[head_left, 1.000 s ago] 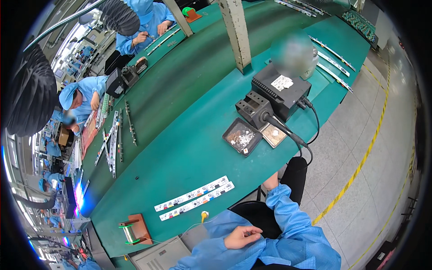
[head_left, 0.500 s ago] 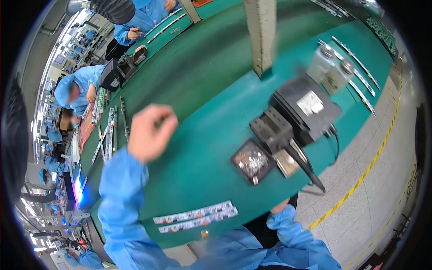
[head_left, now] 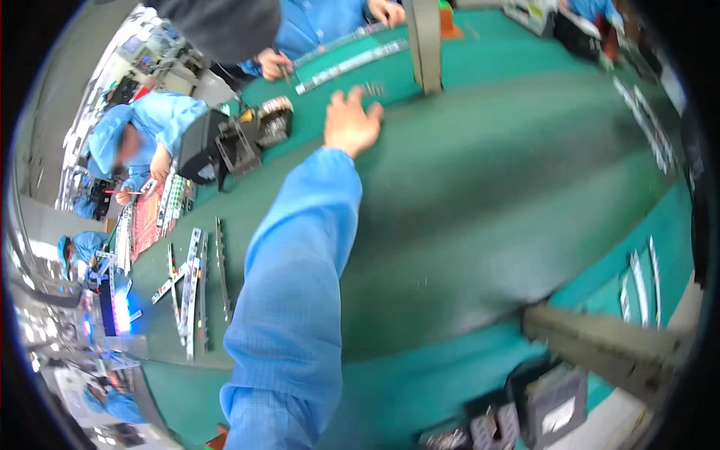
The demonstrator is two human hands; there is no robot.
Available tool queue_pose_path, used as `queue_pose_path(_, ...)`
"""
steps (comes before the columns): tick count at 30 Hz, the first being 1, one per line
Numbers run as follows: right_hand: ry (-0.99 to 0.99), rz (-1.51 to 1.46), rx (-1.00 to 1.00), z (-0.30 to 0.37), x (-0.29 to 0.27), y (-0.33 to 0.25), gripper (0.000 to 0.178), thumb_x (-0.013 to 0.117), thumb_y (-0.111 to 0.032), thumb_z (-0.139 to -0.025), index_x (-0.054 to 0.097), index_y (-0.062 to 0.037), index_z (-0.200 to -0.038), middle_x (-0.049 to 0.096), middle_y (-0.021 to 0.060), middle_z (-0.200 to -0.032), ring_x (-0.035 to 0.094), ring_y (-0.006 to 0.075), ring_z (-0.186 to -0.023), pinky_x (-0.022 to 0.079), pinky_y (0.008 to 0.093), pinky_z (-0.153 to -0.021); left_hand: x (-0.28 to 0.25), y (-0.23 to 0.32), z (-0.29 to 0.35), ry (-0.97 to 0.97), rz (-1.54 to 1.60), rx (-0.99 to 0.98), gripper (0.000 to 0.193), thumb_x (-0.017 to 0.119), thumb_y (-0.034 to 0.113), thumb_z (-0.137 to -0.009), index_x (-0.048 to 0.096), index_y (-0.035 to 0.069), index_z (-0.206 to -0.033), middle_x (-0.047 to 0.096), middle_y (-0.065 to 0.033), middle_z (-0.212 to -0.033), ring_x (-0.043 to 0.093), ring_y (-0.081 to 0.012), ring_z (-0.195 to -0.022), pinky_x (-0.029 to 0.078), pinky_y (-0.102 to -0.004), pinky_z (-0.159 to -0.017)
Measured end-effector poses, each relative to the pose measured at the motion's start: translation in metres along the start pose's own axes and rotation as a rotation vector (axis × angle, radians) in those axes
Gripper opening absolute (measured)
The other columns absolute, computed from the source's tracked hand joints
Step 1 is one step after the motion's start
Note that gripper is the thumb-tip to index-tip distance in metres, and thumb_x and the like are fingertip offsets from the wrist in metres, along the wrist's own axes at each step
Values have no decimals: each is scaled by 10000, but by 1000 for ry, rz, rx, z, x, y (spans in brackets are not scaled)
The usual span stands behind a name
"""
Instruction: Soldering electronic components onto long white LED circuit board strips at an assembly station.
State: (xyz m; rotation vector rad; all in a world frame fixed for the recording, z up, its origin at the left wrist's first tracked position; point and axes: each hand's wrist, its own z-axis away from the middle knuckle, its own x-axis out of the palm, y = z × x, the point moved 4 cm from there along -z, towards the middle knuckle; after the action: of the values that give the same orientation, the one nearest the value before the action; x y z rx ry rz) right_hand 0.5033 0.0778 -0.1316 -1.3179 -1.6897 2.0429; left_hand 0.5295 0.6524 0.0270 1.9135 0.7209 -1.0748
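1. One bare left hand (head_left: 351, 124) stretches over the far part of the green worktop (head_left: 457, 195), fingers spread apart and nothing visible in its grasp; whether it touches the surface, I cannot tell. The right hand is out of view, so its state is unknown.
2. Nearest beyond its fingertips lies a white strip circuit board (head_left: 351, 66), in front of a co-worker opposite.
3. A hasty reach could knock that board askew or bump the co-worker's hand (head_left: 272, 64), which holds a thin tool (head_left: 287, 73).
4. If the arm swung left, its blue sleeve (head_left: 289, 300) could drag the loose strip boards (head_left: 191, 292), which overlap one another, or catch the black soldering-iron stand (head_left: 240, 146).
5. Half a second earlier, the left hand was curled, thumb toward fingers, and less extended. The view has turned too: the two nearby strips have left it.
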Motion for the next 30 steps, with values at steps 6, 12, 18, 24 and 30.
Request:
queue_pose_path(6, -26, -36, 83, -9, 0, 12, 354, 672, -109, -899, 601, -15, -1232, 673, 120, -1126, 665, 255, -959, 512, 363, -882, 27, 7, -52, -70, -94, -27, 747, 559, 667, -882, 497, 202, -1463, 422, -273, -1431, 528, -451, -1253, 439, -510, -1046)
queue_pose_path(12, -20, -72, 125, -7, -1, 14, 362, 668, -94, -901, 590, -11, -1244, 667, 121, -1131, 661, 245, -954, 509, 356, -882, 40, 8, -88, -196, -247, 32, 443, 478, 456, -990, 629, 126, -1243, 679, -176, -1183, 635, -390, -1127, 497, -477, -970)
queue_pose_path(18, -19, -98, 149, 1, -3, 8, 370, 664, -79, -903, 580, -8, -1257, 662, 121, -1136, 658, 236, -949, 507, 348, -883, 40, -3, -82, -127, -330, -20, 394, 523, 352, -965, 723, 23, -1046, 698, -235, -1129, 659, -416, -1084, 528, -490, -943)
queue_pose_path(24, 11, -189, 164, 27, -16, 10, 379, 661, -64, -906, 570, -5, -1269, 657, 122, -1141, 654, 226, -945, 505, 341, -884, -15, -44, -36, -175, 436, -423, 265, 520, 261, -986, 639, 54, -871, 619, -125, -795, 571, -242, -579, 450, -374, -498)
queue_pose_path(30, 87, -363, 184, 78, -37, 9, 388, 657, -49, -908, 560, -1, -1281, 651, 123, -1146, 650, 216, -940, 503, 333, -885, -65, 25, 115, -374, 1212, -737, 336, 467, 207, -1040, 358, 156, -727, 263, 60, -614, 196, -54, -473, 134, -245, -400)
